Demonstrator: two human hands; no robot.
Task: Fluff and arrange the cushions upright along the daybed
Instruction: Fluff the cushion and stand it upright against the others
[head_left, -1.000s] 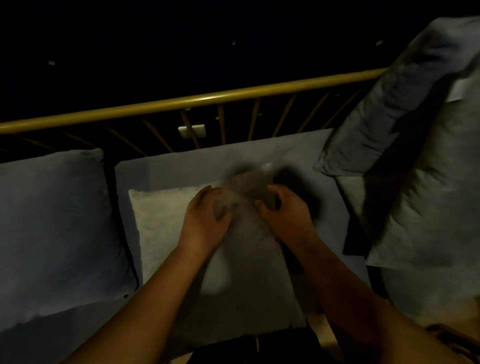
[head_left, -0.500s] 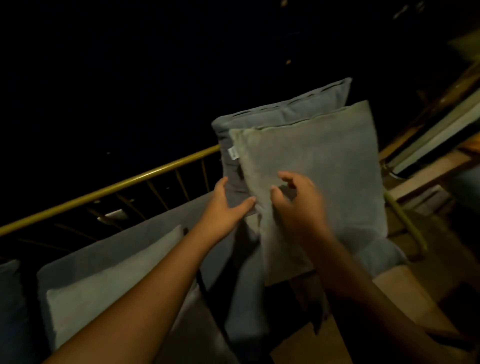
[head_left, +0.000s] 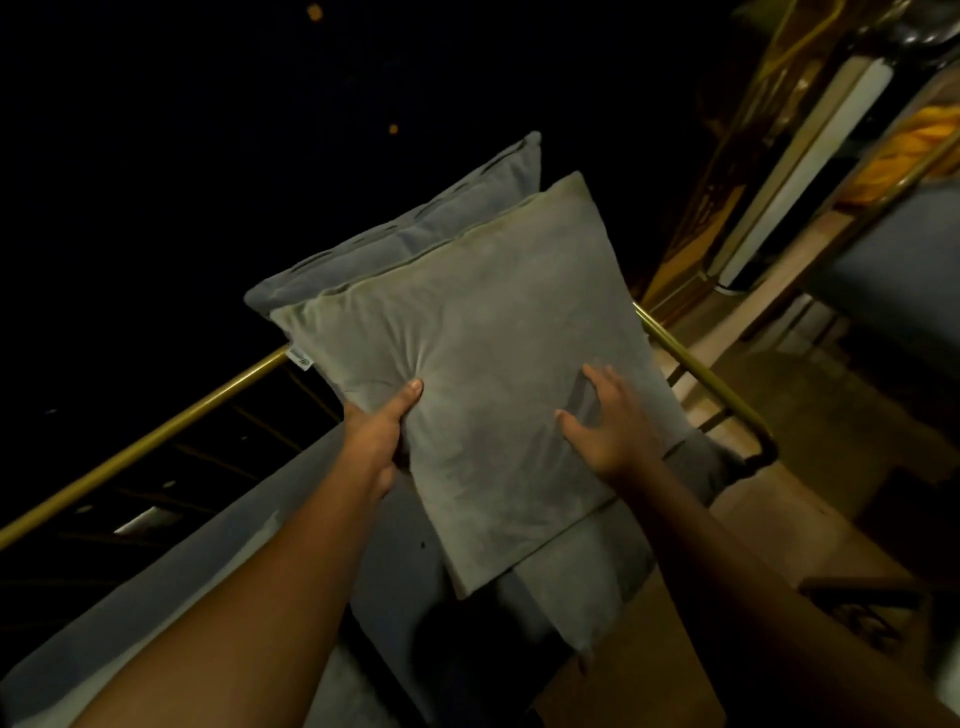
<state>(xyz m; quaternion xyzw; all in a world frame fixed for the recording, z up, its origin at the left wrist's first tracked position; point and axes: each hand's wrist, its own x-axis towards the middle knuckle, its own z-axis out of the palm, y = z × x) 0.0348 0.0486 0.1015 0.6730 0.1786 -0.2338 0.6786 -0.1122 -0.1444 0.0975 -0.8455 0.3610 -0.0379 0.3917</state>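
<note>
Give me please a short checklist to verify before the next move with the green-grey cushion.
1. Left hand grips the green-grey cushion at its left edge, thumb on the front: ok.
2. Right hand grips it: not ok, fingers spread flat on the front.
3. Cushion is upright: ok, slightly tilted.
4. Blue cushion behind stands against the brass rail: ok.
5. Bottom edge rests on the daybed seat: cannot tell, too dark.

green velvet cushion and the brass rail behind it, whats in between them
In the head view, a blue-grey cushion stands between the green velvet cushion and the brass rail. The left hand grips the green cushion's edge; the right hand presses its face.
</note>
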